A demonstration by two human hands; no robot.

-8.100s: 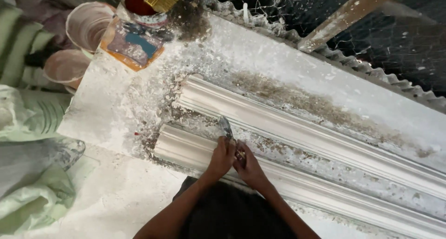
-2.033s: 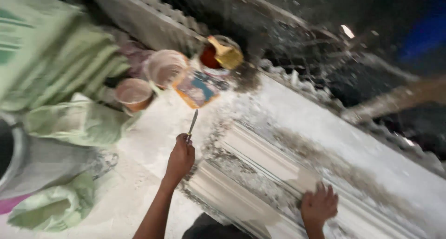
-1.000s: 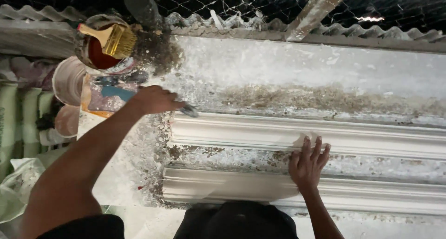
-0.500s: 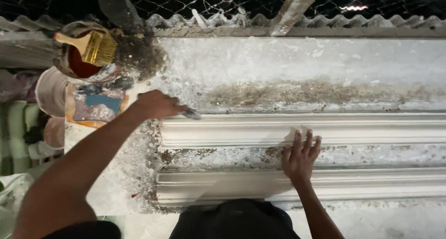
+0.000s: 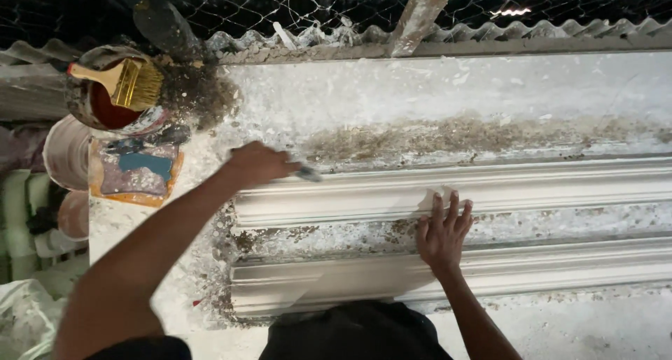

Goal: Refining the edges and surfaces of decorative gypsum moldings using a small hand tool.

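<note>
At upper left, a brush [image 5: 129, 83] rests on a pot [image 5: 105, 108]. Left hand [image 5: 257, 164] closes its grip on a scraper [image 5: 306, 172] at the upper moulding [image 5: 490, 188]; right hand [image 5: 442, 233] lies flat, holding nothing. A slip could gouge the plaster.

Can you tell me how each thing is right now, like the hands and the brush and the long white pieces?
left hand: closed around a scraper
scraper: blade on the upper moulding
right hand: flat, fingers spread
upper moulding: lying flat
lower moulding: lying flat, untouched
paintbrush: resting across the tin
tin: open
</note>
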